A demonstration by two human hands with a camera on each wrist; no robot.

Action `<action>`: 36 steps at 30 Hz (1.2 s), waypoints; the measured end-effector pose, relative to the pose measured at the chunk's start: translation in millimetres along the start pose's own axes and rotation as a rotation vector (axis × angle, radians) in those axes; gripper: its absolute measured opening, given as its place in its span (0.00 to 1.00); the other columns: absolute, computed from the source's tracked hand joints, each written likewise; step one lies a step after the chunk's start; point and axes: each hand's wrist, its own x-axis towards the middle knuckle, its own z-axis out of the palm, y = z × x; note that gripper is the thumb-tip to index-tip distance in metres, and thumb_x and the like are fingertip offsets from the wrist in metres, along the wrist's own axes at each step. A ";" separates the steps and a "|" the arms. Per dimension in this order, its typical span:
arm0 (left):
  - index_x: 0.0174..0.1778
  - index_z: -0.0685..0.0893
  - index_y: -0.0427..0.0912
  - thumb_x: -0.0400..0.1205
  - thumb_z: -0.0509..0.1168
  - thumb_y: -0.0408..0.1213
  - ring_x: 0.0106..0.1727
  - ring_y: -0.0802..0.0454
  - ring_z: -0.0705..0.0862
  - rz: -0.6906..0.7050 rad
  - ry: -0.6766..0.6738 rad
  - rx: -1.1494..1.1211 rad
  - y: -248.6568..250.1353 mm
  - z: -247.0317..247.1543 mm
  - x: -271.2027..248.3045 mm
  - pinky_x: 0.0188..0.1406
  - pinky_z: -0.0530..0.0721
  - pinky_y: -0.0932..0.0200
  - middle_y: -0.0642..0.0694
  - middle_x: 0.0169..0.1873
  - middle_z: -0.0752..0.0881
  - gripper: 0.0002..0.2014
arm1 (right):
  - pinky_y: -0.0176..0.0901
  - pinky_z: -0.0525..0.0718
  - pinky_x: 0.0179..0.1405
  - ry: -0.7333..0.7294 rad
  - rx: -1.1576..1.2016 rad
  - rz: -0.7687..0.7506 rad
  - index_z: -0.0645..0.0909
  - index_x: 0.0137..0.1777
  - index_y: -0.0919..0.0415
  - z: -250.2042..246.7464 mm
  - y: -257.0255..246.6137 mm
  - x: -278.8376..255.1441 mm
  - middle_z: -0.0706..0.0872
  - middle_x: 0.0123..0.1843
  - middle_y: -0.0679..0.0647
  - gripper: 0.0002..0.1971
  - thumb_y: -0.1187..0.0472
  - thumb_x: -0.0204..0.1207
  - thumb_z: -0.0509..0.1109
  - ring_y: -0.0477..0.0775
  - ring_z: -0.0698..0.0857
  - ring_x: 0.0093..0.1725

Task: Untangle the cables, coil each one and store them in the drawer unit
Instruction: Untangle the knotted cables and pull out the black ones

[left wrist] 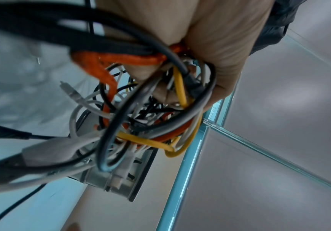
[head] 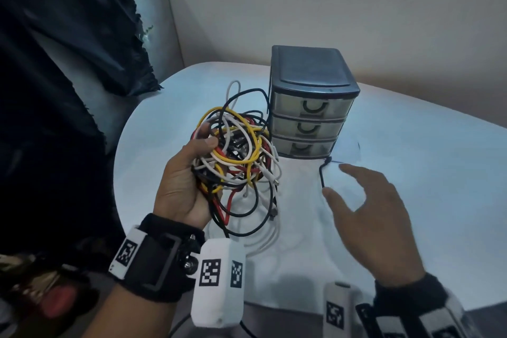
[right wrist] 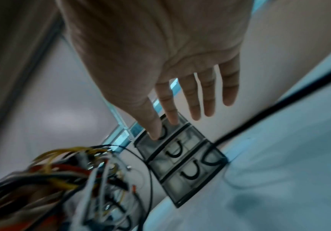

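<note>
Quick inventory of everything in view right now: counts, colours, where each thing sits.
cable tangle: one bundle, yellow, red, white and black strands, held above the table, ends trailing down; the number of cables cannot be told.
drawer unit: one, dark frame, three clear drawers all closed, on the table right of the tangle.
table: one, white.
dark cloth: one, at far left.
left hand: grips the tangle.
right hand: fingers spread, holds nothing, in front of the drawer unit.
</note>
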 end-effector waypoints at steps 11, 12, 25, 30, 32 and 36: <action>0.37 0.91 0.39 0.84 0.57 0.32 0.38 0.50 0.88 0.058 0.124 -0.093 -5.7 3.8 2.3 0.37 0.89 0.59 0.44 0.40 0.90 0.18 | 0.49 0.78 0.43 -0.830 0.487 0.086 0.85 0.45 0.54 32.9 -51.9 -40.4 0.89 0.37 0.57 0.26 0.29 0.74 0.64 0.51 0.83 0.37; 0.42 0.91 0.38 0.84 0.59 0.32 0.39 0.49 0.89 0.060 0.135 -0.086 -4.7 3.8 2.0 0.38 0.89 0.58 0.44 0.42 0.90 0.15 | 0.53 0.81 0.49 -0.869 0.570 0.116 0.85 0.48 0.54 34.6 -50.3 -39.2 0.92 0.41 0.57 0.23 0.33 0.77 0.65 0.56 0.85 0.41; 0.56 0.86 0.33 0.85 0.59 0.30 0.38 0.47 0.90 0.059 0.194 -0.107 2.5 9.8 1.1 0.40 0.92 0.50 0.41 0.42 0.87 0.11 | 0.36 0.57 0.20 -0.427 0.859 0.212 0.93 0.44 0.51 11.8 -39.7 -15.9 0.63 0.24 0.52 0.10 0.58 0.79 0.69 0.47 0.58 0.23; 0.66 0.82 0.32 0.86 0.58 0.29 0.35 0.49 0.90 0.052 0.205 -0.094 0.8 13.1 -0.1 0.32 0.89 0.56 0.41 0.40 0.88 0.15 | 0.26 0.64 0.20 -0.411 0.742 0.089 0.92 0.42 0.56 8.6 -37.3 -17.2 0.74 0.17 0.42 0.08 0.62 0.79 0.71 0.40 0.66 0.19; 0.70 0.80 0.32 0.86 0.59 0.31 0.37 0.49 0.90 0.063 0.197 -0.070 0.4 11.8 0.3 0.35 0.89 0.56 0.41 0.42 0.87 0.17 | 0.28 0.65 0.20 -0.464 0.750 0.059 0.92 0.43 0.56 10.5 -40.3 -21.1 0.74 0.18 0.43 0.08 0.63 0.79 0.72 0.41 0.65 0.19; 0.66 0.80 0.33 0.89 0.57 0.39 0.42 0.50 0.89 0.067 0.182 -0.046 -3.2 10.9 1.5 0.47 0.89 0.54 0.42 0.44 0.87 0.16 | 0.34 0.72 0.21 -0.466 0.728 -0.010 0.90 0.38 0.58 19.0 -44.2 -27.3 0.81 0.21 0.54 0.07 0.63 0.78 0.74 0.44 0.73 0.18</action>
